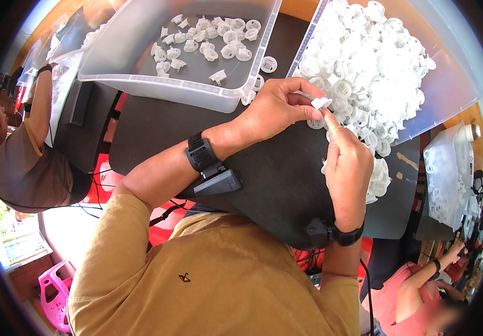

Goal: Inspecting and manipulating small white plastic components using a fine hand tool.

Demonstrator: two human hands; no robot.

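White plastic piece [321, 103] is hanging over the desk [278, 162] by the heaped bin [451, 84]. Left hand [272, 109]'s pinching it; right hand [349, 168]'s pointing a finger right at it, can't tell if that's gripping. Looks like they're working one part; next move's probably needing a steady left pinch.

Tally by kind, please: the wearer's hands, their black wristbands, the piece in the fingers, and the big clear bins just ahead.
Hands: 2 (left hand, right hand)
Black wristbands: 2 (left wristband, right wristband)
Held white piece: 1
Big clear bins: 2 (left bin, right bin)
Total: 7
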